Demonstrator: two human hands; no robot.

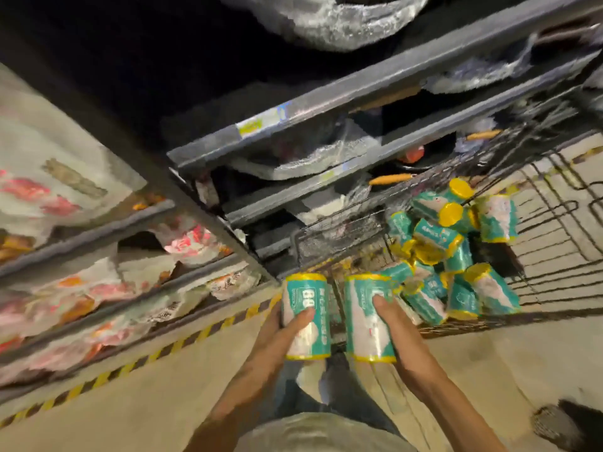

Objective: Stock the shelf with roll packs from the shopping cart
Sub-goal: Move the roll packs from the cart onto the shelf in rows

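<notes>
**me:** Running this one remotely. On my far left, the shelves (98,236) hold soft bagged goods with red and pink print (186,239), nothing like what I'm carrying. A yellow-and-black hazard stripe (137,363) runs along the floor at their foot. My left hand (277,337) is wrapped round one teal roll pack with yellow ends (306,316), thumb across the front. Right hand (401,340) grips a second roll pack (368,318) the same way, mid-barrel. Both are held upright, side by side, just in front of the cart.

**reply:** how do they handle?

**me:** My guess: light, a bit squashy, and the film wrap looks glossy so probably slippery. Gripping round the middle seems right; the yellow ends give nothing to hold.

**reply:** what's in the way?

**me:** The dark shelving bay (293,151) ahead already has silvery bagged stuff (303,161) in it, so free space looks tight. Further right, the wire shopping cart (554,223) has a loose heap of more roll packs (450,252), lying every which way. Pulling one could shift others. It's blurry and dim, so I can't read the shelf labels.
</notes>
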